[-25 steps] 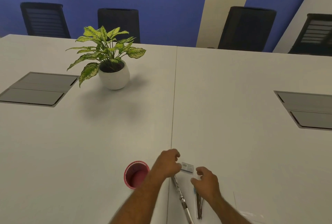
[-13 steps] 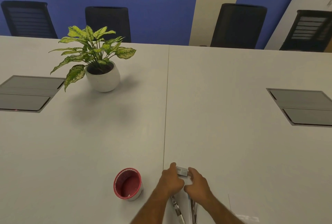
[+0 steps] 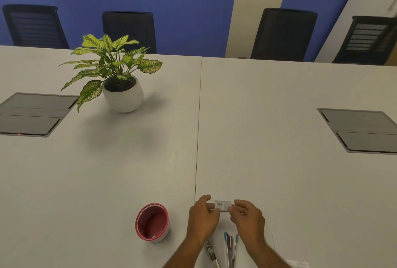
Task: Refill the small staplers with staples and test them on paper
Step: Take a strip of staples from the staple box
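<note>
1. Staplers are the smallest items here, so first the white table (image 3: 279, 128), which fills most of the frame, with a seam down its middle.
2. Four black chairs (image 3: 283, 33) line its far edge, along the top of the frame.
3. Grey hatch panels (image 3: 363, 130) are set into the table at mid-left and mid-right.
4. A potted plant (image 3: 118, 78) stands in the upper left.
5. A red cup (image 3: 153, 223) sits at the lower centre, left of the hands.
6. The left hand (image 3: 203, 220) and right hand (image 3: 249, 218) each pinch one end of a small staple box (image 3: 223, 205), lower centre.
7. Two opened staplers (image 3: 231, 250) lie on the table just below the hands, at the bottom edge.
</note>
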A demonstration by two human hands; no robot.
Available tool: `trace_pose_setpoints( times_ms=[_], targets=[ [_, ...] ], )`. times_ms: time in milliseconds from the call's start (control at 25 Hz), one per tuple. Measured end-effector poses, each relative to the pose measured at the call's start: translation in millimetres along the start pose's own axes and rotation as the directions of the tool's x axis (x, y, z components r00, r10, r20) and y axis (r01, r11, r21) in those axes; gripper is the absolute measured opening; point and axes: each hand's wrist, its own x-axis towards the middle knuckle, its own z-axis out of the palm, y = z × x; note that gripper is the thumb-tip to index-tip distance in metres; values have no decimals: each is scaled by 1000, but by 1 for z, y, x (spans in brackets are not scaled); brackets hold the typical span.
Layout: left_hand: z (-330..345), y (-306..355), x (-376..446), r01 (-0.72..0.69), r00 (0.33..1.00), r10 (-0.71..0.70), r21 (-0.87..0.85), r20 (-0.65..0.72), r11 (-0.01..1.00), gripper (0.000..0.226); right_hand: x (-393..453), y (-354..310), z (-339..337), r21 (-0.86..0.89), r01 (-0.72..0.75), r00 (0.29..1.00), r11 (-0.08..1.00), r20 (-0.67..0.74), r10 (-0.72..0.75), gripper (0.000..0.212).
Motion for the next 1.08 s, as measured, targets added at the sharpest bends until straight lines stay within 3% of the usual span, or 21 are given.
trace_pose_setpoints(
  times_ms=[200,360,560,1080],
  targets=[
    [-5,8,-15,-41,994,23,-159,-111,986,33,-2,-5,-17,322,-89,996,943,57,75,20],
    [-9,13,-24,5,990,-62,-406,-127,914,19,-11,-15,-27,444,-115,991,889,110,73,19],
    [-10,17,-38,112,988,-152,-579,-21,807,40,-25,-22,-33,472,-91,989,877,146,24,19],
    [-9,14,-57,123,983,-183,-675,-18,728,27,-42,-26,-43,465,-79,973,882,229,-33,30]
  ],
)
